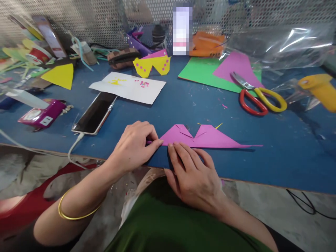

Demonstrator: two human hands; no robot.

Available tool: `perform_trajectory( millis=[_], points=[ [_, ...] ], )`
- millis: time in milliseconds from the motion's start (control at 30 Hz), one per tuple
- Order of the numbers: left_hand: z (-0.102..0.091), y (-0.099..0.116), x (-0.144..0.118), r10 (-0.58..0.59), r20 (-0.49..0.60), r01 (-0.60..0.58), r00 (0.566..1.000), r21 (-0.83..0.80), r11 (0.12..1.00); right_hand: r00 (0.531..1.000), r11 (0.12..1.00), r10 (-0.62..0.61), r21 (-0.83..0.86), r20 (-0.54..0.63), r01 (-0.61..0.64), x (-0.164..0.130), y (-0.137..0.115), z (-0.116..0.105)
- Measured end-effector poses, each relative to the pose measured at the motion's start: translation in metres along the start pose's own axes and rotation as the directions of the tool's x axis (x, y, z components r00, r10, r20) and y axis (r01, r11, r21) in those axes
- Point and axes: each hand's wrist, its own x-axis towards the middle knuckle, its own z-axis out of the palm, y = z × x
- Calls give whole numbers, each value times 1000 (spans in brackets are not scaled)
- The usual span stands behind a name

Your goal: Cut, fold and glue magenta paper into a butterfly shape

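Observation:
A folded pink paper shape [210, 137] lies near the front edge of the blue table, with two raised peaks, a notch between them and a thin tail to the right. My left hand [136, 143] pinches its left end between thumb and curled fingers. My right hand [193, 171] lies flat, fingertips stretched along the paper's lower edge below the left peak. Two thin yellow slivers show by the right peak. Beyond it stands a yellow paper mask shape [152, 66] with pink squares.
Scissors [253, 94] with red and yellow handles rest by green paper [199, 73] and pink paper [235, 68]. A charging phone [95, 113] lies left, near white paper [128, 89] holding small cut bits. A purple packet [43, 113] and a yellow tool [319, 91] sit toward the sides.

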Motion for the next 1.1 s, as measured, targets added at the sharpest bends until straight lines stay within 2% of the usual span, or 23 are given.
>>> perform_trajectory(
  millis=[233,433,633,733,833,867,933,1000,1100],
  points=[
    [-2,-8,-2,-9,-20,8,1000,-82,997,990,999,45,9,136,-47,5,-4,-6],
    [-11,-21,-6,-71,-28,69,997,-69,995,990,999,49,-8,129,-48,5,-6,-5],
    [-10,-23,-7,-39,-18,38,999,-38,999,993,999,35,-15,110,-34,4,-5,-4],
    [-9,-24,-10,-44,-76,39,996,-59,998,993,999,32,-16,109,-31,5,-4,-4],
    [-7,-22,-21,-57,-235,31,970,-114,993,993,999,33,-14,113,-32,5,-4,-3],
    [-5,-20,-26,-21,-290,-9,957,-102,995,993,999,34,-13,112,-32,5,-4,-3],
    [0,-15,-37,160,-338,-159,927,31,987,994,999,35,-10,106,-34,5,-4,-3],
    [9,-9,-47,365,-271,-309,890,228,923,994,999,36,-5,101,-36,5,-4,-3],
    [22,1,-57,442,-189,-334,877,422,843,994,1000,30,0,101,-30,5,-5,-3]
  ],
)
